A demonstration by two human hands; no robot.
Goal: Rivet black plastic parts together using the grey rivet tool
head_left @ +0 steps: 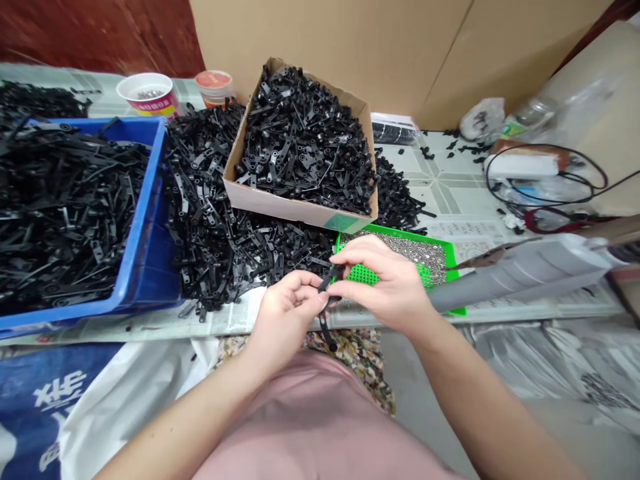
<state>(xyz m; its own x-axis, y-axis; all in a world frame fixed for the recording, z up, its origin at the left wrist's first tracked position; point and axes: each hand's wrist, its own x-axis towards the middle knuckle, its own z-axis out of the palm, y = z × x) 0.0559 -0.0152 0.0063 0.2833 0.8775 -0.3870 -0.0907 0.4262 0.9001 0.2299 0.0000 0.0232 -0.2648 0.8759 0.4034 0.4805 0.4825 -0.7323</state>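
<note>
Head view: left hand (287, 308) and right hand (384, 283) both pinched the black part (324, 323) at the table (450, 175) edge, probably for fine control; green tray (452, 257) sat just beyond, presumably for short reaches.

Small-parts assembly workshop, patterned worktop (456, 193) heaped with loose black plastic parts (203, 220), blue plastic crate (155, 280) and open cardboard box (280, 204) brimming with more, green plastic basket (453, 257) of small metal pieces (413, 250)
</note>
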